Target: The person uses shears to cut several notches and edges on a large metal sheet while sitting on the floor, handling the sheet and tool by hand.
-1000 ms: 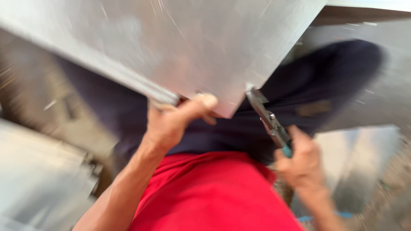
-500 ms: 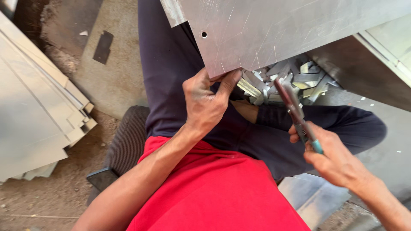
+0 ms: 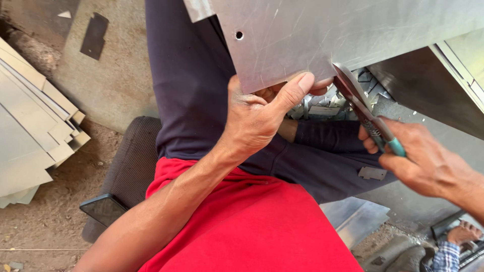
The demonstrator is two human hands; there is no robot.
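In the head view the left hand (image 3: 257, 118) pinches the lower edge of the metal sheet (image 3: 353, 35), thumb on top and fingers curled beneath, holding it above the lap. The right hand (image 3: 421, 161) is clenched round the green-tipped handles of the snips (image 3: 365, 111), whose blades meet the sheet's edge just beside the left thumb. More sheets (image 3: 35, 131) lie stacked on the ground well apart, and small offcuts (image 3: 322, 108) sit under the held sheet.

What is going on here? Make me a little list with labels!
Left hand: grips the bottom edge of the large grey sheet of metal.
Right hand: holds the metal snips with teal handles, blades at the sheet's edge.
Lap: small grey metal offcut on the dark trousers.
Ground at left: stack of grey metal sheets.
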